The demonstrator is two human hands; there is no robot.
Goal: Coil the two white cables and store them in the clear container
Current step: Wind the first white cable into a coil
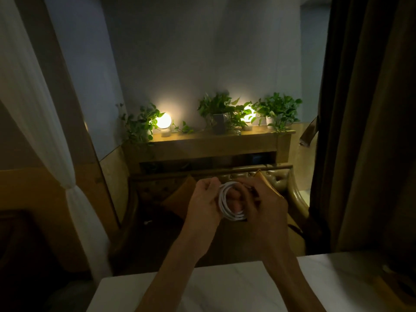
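Smooth pale tabletop (225, 289), hands (203, 199) (266, 206) gripping coiled white cable (234, 216)

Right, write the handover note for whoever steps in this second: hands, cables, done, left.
Left hand: grips the looped white cable on its left side.
Right hand: fingers curled round its right side.
Coil held in the air beyond the white table.
Done: this cable mostly coiled.
Left: finish it, coil the second, store both in the clear container; neither shows in this dim view.
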